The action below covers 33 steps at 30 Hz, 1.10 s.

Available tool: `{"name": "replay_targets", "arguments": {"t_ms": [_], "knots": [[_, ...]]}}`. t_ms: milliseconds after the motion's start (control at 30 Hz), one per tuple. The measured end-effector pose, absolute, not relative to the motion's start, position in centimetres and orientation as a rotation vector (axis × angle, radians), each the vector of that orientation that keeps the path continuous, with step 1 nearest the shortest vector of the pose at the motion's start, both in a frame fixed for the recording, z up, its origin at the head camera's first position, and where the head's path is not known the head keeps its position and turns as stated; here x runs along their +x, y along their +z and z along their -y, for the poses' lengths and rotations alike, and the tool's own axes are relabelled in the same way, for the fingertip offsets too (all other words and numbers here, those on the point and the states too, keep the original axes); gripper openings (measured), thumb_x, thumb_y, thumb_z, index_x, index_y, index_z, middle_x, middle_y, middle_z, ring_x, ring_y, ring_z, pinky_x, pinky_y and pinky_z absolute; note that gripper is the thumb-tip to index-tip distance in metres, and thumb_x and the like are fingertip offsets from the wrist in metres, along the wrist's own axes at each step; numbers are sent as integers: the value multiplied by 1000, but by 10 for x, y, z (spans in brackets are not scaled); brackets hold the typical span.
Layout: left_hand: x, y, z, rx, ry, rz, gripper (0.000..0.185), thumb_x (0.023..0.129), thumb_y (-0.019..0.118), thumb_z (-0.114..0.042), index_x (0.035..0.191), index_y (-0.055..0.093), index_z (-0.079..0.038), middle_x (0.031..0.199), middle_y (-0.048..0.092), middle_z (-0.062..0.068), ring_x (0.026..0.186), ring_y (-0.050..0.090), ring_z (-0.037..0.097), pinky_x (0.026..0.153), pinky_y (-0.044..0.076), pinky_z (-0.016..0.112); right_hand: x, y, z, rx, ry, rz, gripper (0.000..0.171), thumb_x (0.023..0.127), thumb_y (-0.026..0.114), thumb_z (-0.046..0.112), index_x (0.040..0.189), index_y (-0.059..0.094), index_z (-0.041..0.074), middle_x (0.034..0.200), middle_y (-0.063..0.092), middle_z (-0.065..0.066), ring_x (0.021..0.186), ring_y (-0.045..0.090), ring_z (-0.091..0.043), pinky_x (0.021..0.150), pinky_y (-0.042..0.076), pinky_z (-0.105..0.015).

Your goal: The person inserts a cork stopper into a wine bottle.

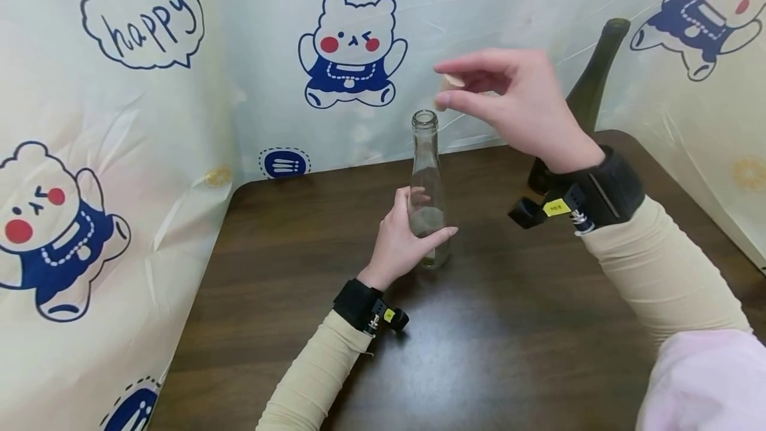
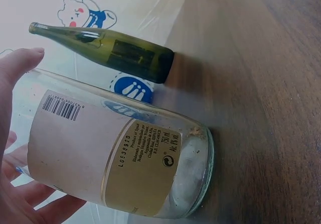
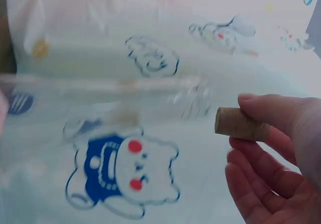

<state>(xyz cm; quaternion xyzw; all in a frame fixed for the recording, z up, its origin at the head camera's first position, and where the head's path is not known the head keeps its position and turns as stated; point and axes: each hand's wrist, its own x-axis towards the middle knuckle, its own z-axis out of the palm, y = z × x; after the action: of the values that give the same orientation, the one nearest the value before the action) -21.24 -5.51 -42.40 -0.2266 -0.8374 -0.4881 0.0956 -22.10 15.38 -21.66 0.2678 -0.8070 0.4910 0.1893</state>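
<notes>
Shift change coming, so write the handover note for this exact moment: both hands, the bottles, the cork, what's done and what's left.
Left hand: grips the clear bottle low on its body; it stands upright on the table, mouth open.
Right hand: pinches the cork in the air, just above and to the right of the bottle mouth.
Green bottle: stands behind the right wrist, untouched.
Done: cork picked up, clear bottle steadied.
Left: probably lining the cork up over the mouth and pressing it in.

head view high over the table [image 1: 287, 231], both wrist views close, all sharing the clear bottle [image 1: 426, 198].
</notes>
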Motion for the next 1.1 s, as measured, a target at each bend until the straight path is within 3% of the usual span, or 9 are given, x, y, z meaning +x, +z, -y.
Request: {"name": "replay_targets", "arguments": {"t_ms": [167,433,667,767,900,967,1033,1100], "knots": [[-212,-424,56,-680,-1454,2489,81,83,83,-50,140,41,-12,129,62,-2,116,59,10,92,47,43,-220,-210,-140,873,1305,2302,33,89,81,12,122,76,10,109,72,-2,93,63,-13,87,51,-25],[-212,-425,57,-691,-1470,2489,80,83,82,-51,141,40,-16,130,62,0,118,58,11,92,47,45,-220,-214,-134,945,1187,2338,31,92,79,14,123,76,13,102,70,0,94,60,-10,86,49,-25],[-214,-425,57,-701,-1468,2481,82,83,82,-52,141,40,-12,131,62,3,117,59,12,92,47,46,-220,-223,-129,959,1192,2255,31,92,78,13,123,76,12,113,70,1,104,58,-12,88,48,-28],[-215,-424,57,-692,-1461,2479,81,83,81,-54,140,40,-15,130,62,0,116,59,10,91,48,44,-223,-229,-126,945,1412,2244,35,100,69,16,135,68,12,126,68,-2,113,60,-15,94,48,-34],[-215,-425,57,-678,-1458,2488,81,82,81,-56,141,40,-17,129,62,-2,115,59,9,90,47,44,-230,-240,-118,896,1971,2315,51,109,41,41,148,52,10,128,68,-10,120,61,-24,106,39,-48],[-215,-425,57,-677,-1462,2490,81,82,81,-56,141,40,-17,130,62,-1,116,59,10,91,47,44,-234,-246,-113,878,2214,2337,62,107,30,53,138,58,7,116,72,-15,115,63,-29,105,37,-52],[-215,-426,56,-678,-1466,2488,81,82,81,-55,140,39,-17,130,62,-2,116,58,10,92,46,44,-237,-251,-109,886,2385,2324,71,104,26,60,115,66,3,98,72,-15,103,64,-31,102,38,-52],[-215,-426,56,-680,-1468,2483,81,83,81,-54,140,39,-16,130,62,-3,116,58,11,91,47,44,-239,-256,-104,922,2492,2244,70,103,27,59,90,65,2,80,66,-13,86,61,-31,94,42,-48]]}}
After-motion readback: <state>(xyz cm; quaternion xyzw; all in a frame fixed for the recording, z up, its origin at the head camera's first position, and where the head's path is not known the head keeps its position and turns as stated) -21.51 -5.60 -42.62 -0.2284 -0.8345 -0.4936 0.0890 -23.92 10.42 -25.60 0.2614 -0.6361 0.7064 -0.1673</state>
